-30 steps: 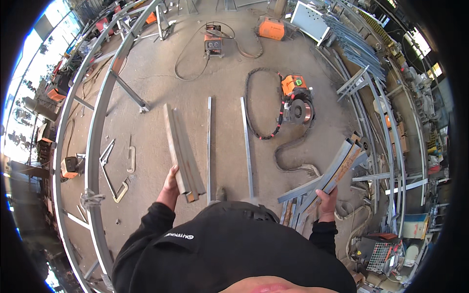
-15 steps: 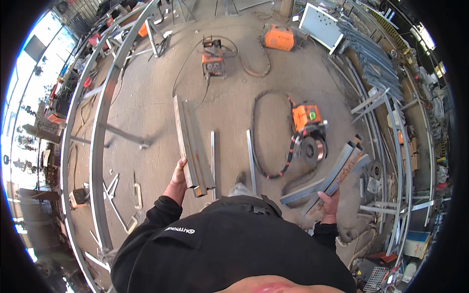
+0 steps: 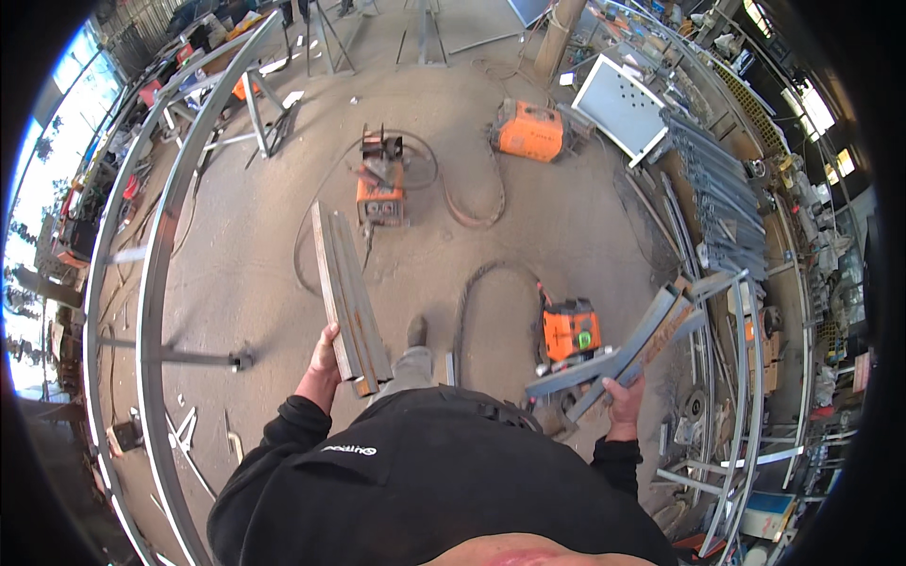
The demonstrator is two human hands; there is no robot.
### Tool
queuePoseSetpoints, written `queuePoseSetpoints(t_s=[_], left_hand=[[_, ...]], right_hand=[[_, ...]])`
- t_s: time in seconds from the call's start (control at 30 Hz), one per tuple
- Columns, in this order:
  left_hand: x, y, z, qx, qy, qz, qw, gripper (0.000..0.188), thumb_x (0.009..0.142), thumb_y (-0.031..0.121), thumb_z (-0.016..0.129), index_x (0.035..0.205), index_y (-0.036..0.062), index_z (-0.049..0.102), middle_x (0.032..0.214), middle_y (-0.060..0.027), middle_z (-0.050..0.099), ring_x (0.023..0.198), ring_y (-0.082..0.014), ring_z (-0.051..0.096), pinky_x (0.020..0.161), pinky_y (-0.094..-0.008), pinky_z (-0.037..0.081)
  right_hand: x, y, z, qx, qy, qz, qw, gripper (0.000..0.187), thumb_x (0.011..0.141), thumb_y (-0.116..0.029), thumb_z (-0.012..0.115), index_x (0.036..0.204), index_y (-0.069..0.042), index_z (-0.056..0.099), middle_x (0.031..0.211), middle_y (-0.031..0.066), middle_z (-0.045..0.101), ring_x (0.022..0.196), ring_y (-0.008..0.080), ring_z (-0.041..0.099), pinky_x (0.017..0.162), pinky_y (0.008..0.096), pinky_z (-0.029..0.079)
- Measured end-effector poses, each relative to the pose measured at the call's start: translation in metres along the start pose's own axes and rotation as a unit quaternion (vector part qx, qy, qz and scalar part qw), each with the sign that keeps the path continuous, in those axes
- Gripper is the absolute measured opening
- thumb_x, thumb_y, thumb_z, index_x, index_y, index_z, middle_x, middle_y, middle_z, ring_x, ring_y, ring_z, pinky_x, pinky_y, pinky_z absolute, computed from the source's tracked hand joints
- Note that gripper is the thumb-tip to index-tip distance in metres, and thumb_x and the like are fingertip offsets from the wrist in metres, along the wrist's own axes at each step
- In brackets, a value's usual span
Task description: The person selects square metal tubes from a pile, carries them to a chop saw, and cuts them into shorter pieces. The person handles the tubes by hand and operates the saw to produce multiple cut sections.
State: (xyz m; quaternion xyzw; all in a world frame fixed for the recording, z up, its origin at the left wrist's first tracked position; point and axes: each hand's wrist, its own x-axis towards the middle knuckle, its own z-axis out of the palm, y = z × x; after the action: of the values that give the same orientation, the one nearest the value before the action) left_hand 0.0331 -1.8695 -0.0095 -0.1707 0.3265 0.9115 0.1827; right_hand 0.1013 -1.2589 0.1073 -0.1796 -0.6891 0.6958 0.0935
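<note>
My left hand [image 3: 325, 357] is closed round a bundle of metal tubes [image 3: 345, 292], long square pieces with rust-brown patches, pointing forward and slightly left. In my right hand [image 3: 625, 398] are several shorter square steel tubes [image 3: 651, 330], grey with rusty faces; one lies crosswise over the others. Both bundles are held off the floor, one on each side of my body. Fingers of both hands are partly hidden by the metal. Beyond the right-hand tubes stands an orange wire-feed welding unit [image 3: 570, 330] with a dark cable.
Ahead on the floor stand an orange machine with cables [image 3: 381, 200] and another orange box [image 3: 530, 130]. A long metal frame [image 3: 156, 283] runs along the left. On the right are stacked grey metal parts [image 3: 717, 193], a white perforated panel [image 3: 618, 108] and metal racks [image 3: 750, 377].
I have stepped forward: the orange machines sit lower in view and my foot shows ahead. Both hands still hold their tubes.
</note>
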Motion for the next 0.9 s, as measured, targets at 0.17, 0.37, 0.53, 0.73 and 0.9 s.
queuePoseSetpoints(t_s=[0.17, 0.37, 0.53, 0.73, 0.9], left_hand=[[0.150, 0.071, 0.022, -0.013, 0.025, -0.049, 0.998, 0.085, 0.087, 0.059, 0.079, 0.147, 0.0045, 0.054, 0.129, -0.0146, 0.069, 0.117, -0.0325, 0.069, 0.102, -0.0526, 0.057], [0.303, 0.141, 0.068, 0.007, -0.005, -0.051, 0.999, 0.082, 0.086, 0.060, 0.081, 0.145, 0.0072, 0.057, 0.126, -0.0119, 0.070, 0.114, -0.0300, 0.069, 0.101, -0.0515, 0.057], [0.432, 0.185, 0.110, 0.025, 0.003, -0.028, 0.999, 0.086, 0.086, 0.058, 0.081, 0.149, 0.0057, 0.054, 0.130, -0.0141, 0.069, 0.117, -0.0317, 0.069, 0.103, -0.0511, 0.057], [0.573, 0.228, 0.167, 0.023, -0.009, -0.030, 0.999, 0.090, 0.087, 0.057, 0.078, 0.152, 0.0010, 0.052, 0.137, -0.0207, 0.068, 0.122, -0.0367, 0.069, 0.107, -0.0528, 0.056], [0.677, 0.266, 0.201, 0.014, 0.014, -0.056, 0.998, 0.086, 0.088, 0.053, 0.080, 0.153, 0.0054, 0.050, 0.134, -0.0163, 0.068, 0.120, -0.0336, 0.069, 0.103, -0.0517, 0.059]], right_hand=[[0.110, -0.030, 0.047, -0.048, 0.063, 0.016, 0.997, 0.063, 0.072, -0.003, 0.080, 0.131, -0.001, 0.059, 0.117, 0.0086, 0.066, 0.106, 0.0234, 0.067, 0.100, 0.0384, 0.054], [0.233, -0.052, 0.103, -0.014, 0.092, 0.028, 0.995, 0.066, 0.072, -0.001, 0.079, 0.134, -0.002, 0.056, 0.118, 0.0087, 0.065, 0.106, 0.0242, 0.067, 0.102, 0.0397, 0.054], [0.369, -0.053, 0.148, 0.054, 0.092, 0.008, 0.994, 0.064, 0.072, 0.000, 0.078, 0.133, -0.002, 0.058, 0.115, 0.0078, 0.066, 0.102, 0.0236, 0.068, 0.097, 0.0387, 0.055], [0.579, -0.055, 0.185, 0.005, 0.044, -0.012, 0.999, 0.058, 0.071, -0.004, 0.081, 0.126, -0.001, 0.062, 0.110, 0.0062, 0.069, 0.100, 0.0209, 0.068, 0.094, 0.0365, 0.054], [0.745, -0.092, 0.214, -0.016, -0.037, 0.028, 0.999, 0.063, 0.071, -0.008, 0.085, 0.130, -0.001, 0.063, 0.113, 0.0061, 0.070, 0.103, 0.0206, 0.069, 0.097, 0.0364, 0.054]])
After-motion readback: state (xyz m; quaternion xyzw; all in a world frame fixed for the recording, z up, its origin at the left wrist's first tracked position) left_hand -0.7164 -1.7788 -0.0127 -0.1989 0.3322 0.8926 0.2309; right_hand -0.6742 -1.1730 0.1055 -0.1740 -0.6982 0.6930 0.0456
